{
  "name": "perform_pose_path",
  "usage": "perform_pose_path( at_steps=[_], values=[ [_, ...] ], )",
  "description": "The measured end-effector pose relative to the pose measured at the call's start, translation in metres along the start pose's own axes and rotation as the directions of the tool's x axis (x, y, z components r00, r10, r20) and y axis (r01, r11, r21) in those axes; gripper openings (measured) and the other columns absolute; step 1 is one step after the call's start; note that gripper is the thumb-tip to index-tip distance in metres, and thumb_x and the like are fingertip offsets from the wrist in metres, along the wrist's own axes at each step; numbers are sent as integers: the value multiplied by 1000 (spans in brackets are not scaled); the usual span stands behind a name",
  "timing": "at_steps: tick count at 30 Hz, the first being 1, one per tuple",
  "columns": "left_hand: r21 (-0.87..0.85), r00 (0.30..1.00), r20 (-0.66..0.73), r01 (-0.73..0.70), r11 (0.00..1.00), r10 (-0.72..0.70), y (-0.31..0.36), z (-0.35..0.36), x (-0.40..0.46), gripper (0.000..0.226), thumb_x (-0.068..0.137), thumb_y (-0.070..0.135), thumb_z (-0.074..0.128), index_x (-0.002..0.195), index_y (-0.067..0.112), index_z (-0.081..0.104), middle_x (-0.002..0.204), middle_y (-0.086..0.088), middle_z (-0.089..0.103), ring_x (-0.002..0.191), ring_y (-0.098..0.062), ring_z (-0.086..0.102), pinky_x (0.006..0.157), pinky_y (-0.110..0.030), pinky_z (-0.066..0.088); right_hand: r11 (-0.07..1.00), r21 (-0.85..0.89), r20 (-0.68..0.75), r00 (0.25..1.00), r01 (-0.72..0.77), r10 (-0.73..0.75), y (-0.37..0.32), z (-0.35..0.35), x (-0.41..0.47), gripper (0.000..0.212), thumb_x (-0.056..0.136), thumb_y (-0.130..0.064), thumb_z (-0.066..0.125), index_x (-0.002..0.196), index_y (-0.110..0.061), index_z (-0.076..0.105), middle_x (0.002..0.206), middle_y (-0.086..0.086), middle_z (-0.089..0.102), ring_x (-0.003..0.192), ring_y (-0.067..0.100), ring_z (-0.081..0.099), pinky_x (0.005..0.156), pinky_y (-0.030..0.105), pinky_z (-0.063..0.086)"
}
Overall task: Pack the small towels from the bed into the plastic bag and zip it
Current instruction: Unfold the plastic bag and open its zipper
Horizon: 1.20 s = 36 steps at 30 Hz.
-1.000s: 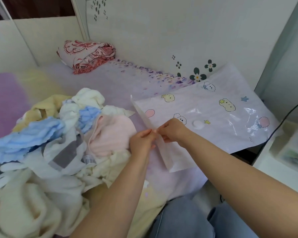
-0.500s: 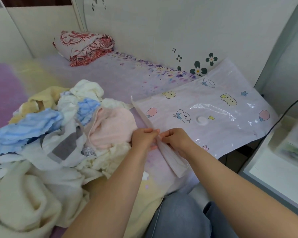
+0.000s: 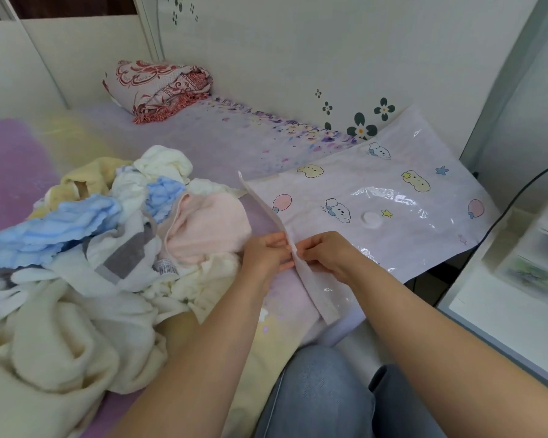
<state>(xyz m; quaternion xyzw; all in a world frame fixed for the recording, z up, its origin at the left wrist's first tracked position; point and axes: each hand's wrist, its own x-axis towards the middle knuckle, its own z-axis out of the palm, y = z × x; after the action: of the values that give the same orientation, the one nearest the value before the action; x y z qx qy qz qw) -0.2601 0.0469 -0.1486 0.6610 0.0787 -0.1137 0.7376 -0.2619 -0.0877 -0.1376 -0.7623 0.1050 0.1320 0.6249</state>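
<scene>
Your left hand (image 3: 268,254) and right hand (image 3: 325,252) pinch the bag (image 3: 393,197) mouth from opposite sides, its zip edge (image 3: 266,205) running away from you, towels (image 3: 114,235) left.

white wall (image 3: 298,42) with flower decals (image 3: 383,109), lilac bedsheet (image 3: 203,137)

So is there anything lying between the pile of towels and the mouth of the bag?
Nothing visible: the towels lie right beside the plastic bag's mouth edge, which the left hand and right hand pinch.
</scene>
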Motion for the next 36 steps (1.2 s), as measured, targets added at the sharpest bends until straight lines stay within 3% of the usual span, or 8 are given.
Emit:
perform_pose_path(
  at_steps=[5, 10, 18, 23, 28, 31, 33, 36],
  values=[
    [14, 994, -88, -57, 998, 58, -1, 11, -5, 37, 88, 2, 63, 125, 2, 58, 113, -14, 67, 90, -24, 66, 68, -27, 59, 955, -272, -47, 990, 116, -133, -7, -2, -7, 11, 83, -1, 64, 74, 4, 68, 57, 7, 50, 49, 17, 44, 57, 24, 42],
    [-12, 990, -65, -123, 992, 122, 4, 15, -8, 25, 90, 2, 61, 115, 5, 60, 89, -2, 65, 76, -13, 64, 64, -22, 57, 992, -48, -27, 992, 118, -120, 1, -5, -15, 15, 88, -7, 66, 74, -6, 64, 60, 4, 51, 52, 10, 48, 51, 17, 47],
    [75, 978, 26, -207, 975, 206, 19, 18, -13, 20, 93, 0, 57, 110, 10, 62, 85, 1, 66, 65, 1, 68, 61, -18, 57, 989, 68, -2, 991, 132, -132, -3, -13, -21, 38, 95, -18, 59, 62, -15, 41, 58, 1, 34, 44, 9, 35, 47, 15, 38],
    [108, 968, 69, -247, 963, 241, 24, 25, -20, 22, 94, 0, 54, 110, 8, 66, 87, -1, 71, 70, -3, 69, 61, -18, 55, 984, 136, -16, 994, 111, -110, -3, -17, -29, 28, 96, -19, 57, 70, -12, 55, 68, 3, 56, 57, 9, 55, 56, 16, 48],
    [121, 948, 137, -305, 945, 289, 39, 32, -31, 24, 94, 2, 54, 107, 13, 70, 92, 0, 73, 80, -10, 70, 76, -27, 59, 955, 270, -31, 992, 125, -121, -11, -25, -42, 15, 96, -18, 55, 88, -10, 64, 92, 10, 66, 85, 20, 65, 74, 25, 54],
    [212, 942, 146, -328, 921, 302, 53, 40, -36, 23, 90, 4, 58, 101, 18, 72, 92, -1, 73, 84, -15, 69, 73, -26, 58, 957, -84, -182, 940, 277, -288, -14, -23, -48, 25, 98, -18, 48, 87, 0, 61, 83, 18, 64, 75, 29, 63, 71, 36, 54],
    [339, 938, 111, -346, 875, 328, 60, 46, -37, 22, 79, 11, 67, 91, 28, 74, 87, 1, 73, 85, -20, 70, 75, -32, 59, 836, -416, -253, 837, 358, -485, -13, -18, -52, 22, 98, -15, 44, 86, 0, 56, 82, 14, 56, 70, 26, 52, 64, 32, 40],
    [416, 944, 42, -314, 853, 327, 69, 52, -39, 22, 65, 14, 69, 83, 25, 73, 80, 3, 73, 80, -22, 72, 81, -40, 59, 733, -569, -312, 727, 372, -611, -15, -18, -63, 19, 99, -19, 42, 95, -4, 52, 94, 11, 56, 79, 28, 54, 65, 37, 43]
  ],
)
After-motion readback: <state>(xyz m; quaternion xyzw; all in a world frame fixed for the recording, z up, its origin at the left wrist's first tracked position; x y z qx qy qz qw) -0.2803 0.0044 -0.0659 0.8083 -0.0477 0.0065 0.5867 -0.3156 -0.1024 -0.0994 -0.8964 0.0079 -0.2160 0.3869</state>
